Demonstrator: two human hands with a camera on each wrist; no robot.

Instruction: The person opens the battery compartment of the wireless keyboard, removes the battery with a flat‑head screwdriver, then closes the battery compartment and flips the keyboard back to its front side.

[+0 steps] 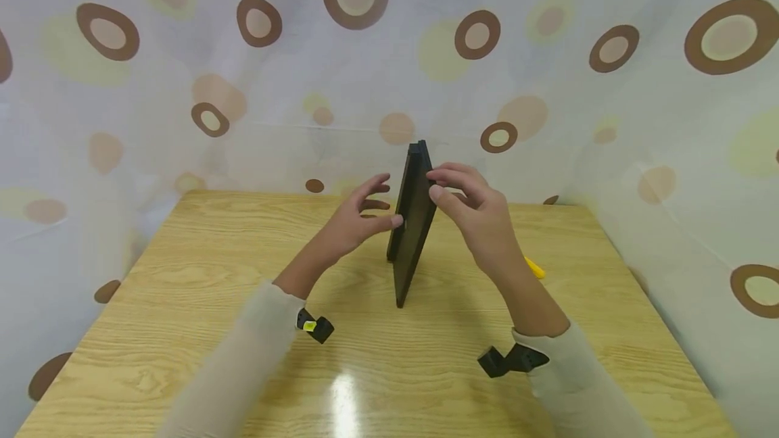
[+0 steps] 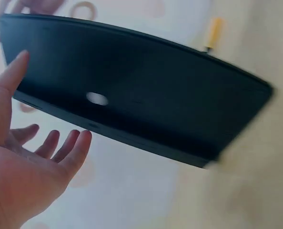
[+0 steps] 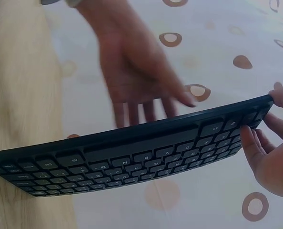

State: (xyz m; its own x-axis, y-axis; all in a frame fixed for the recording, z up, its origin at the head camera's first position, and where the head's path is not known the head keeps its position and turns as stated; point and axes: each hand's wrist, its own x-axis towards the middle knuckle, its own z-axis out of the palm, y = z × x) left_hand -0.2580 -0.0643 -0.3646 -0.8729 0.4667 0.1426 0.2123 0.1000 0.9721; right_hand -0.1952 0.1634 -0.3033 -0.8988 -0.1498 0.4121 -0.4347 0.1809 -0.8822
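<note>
The left hand reaches in from the left, palm turned to the back of the keyboard. Its fingers are spread and bend a little, gripping nothing; I cannot tell if the thumb touches.

The keyboard is in the middle, held at a tilt, back facing left and keys facing right. It looks thin and stiff — likely light, too. Its smooth back may slip, and a hard knock could hurt the keys. The rim or ends seem best to hold. I cannot tell if its near end touches the table.

The right hand pinches a corner at the far end — thumb and fingers bent, arm slanting in. A yellow handle lies farther right.
</note>
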